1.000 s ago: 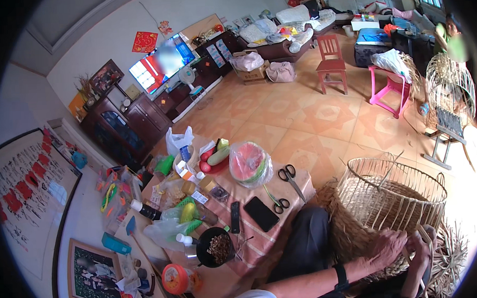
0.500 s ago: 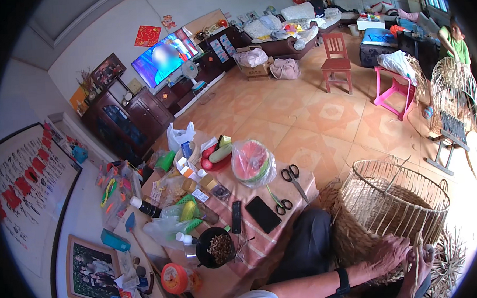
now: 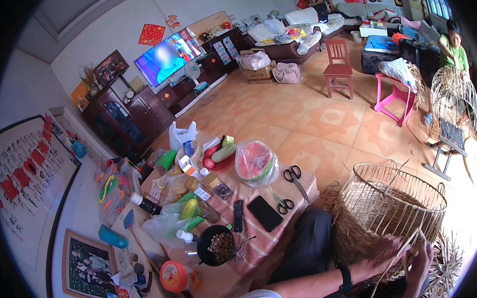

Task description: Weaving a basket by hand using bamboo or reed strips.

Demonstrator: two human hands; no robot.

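A large half-woven basket (image 3: pixel 356 232) stands at my knees, its lower wall braided from dry straw and its upper part bare thin ribs under a hoop. My left hand (image 3: pixel 385 251), with a dark band on the wrist, is closed at the basket's near side. Close beside it, my right hand (image 3: pixel 418 262) has its fingers pinched together. A long pale straw strand (image 3: pixel 388 272) runs between both hands and trails down toward my lap. The fingertips and the exact grip are partly hidden. Loose straw (image 3: pixel 448 262) lies in a bundle right of my hands.
Left of my leg, a cloth-covered table (image 3: pixel 300 199) carries scissors (image 3: pixel 295 181), a phone (image 3: pixel 264 212), a black bowl (image 3: pixel 215 245) and a wrapped watermelon (image 3: pixel 254 161). Beyond are a wooden chair (image 3: pixel 338 71) and a pink stool (image 3: pixel 395 100). Another person (image 3: pixel 452 51) works at a second basket frame (image 3: pixel 454 102).
My right hand has turned and risen slightly beside the left. The straw strand now slants down leftward across my left hand, where before it stood more upright.
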